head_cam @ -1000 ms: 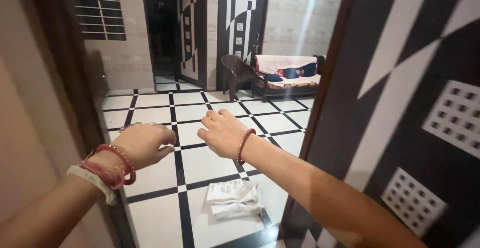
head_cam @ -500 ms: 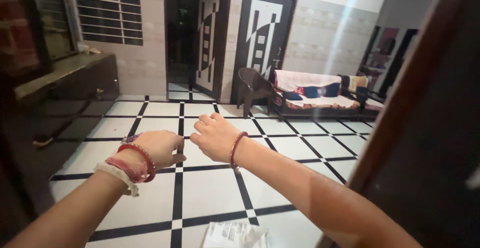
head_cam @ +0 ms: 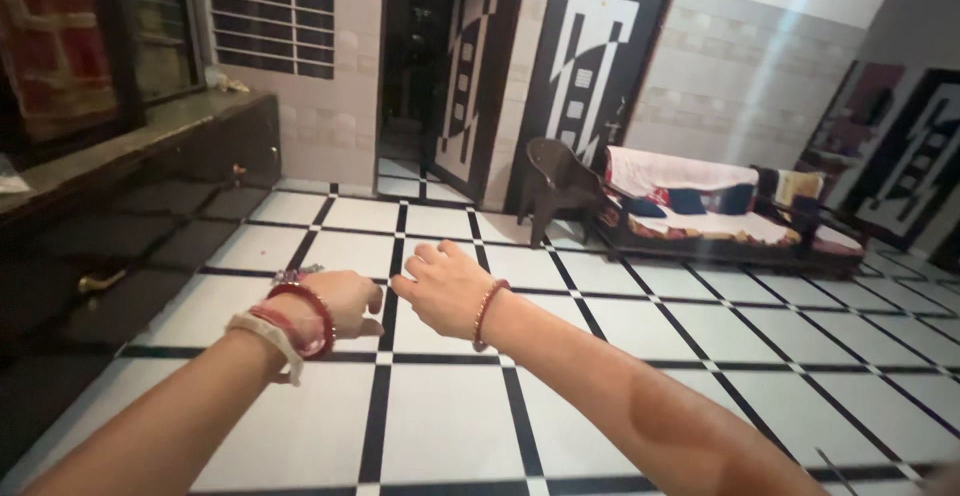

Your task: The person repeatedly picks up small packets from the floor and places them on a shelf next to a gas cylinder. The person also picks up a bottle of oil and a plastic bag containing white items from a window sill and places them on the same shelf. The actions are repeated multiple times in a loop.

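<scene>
Both my arms reach forward over a white tiled floor (head_cam: pixel 450 426) with black lines. My left hand (head_cam: pixel 340 301) is a loose fist, fingers curled in, with red bangles and a pale thread at the wrist. My right hand (head_cam: pixel 443 289) is next to it, close by, fingers bent downward, a thin red bangle on the wrist. Neither hand holds anything that I can see.
A dark cabinet with a counter top (head_cam: pixel 130 216) runs along the left. Ahead stand a dark plastic chair (head_cam: pixel 560 186) and a low sofa with coloured cushions (head_cam: pixel 710 211). Patterned black and white doors (head_cam: pixel 590 76) line the back wall; one doorway (head_cam: pixel 410 66) is open and dark.
The view has passed through the doorway into the room; the door frame and door on the right are gone. The white paper bag on the floor has dropped out of view. The hands kept their pose.
</scene>
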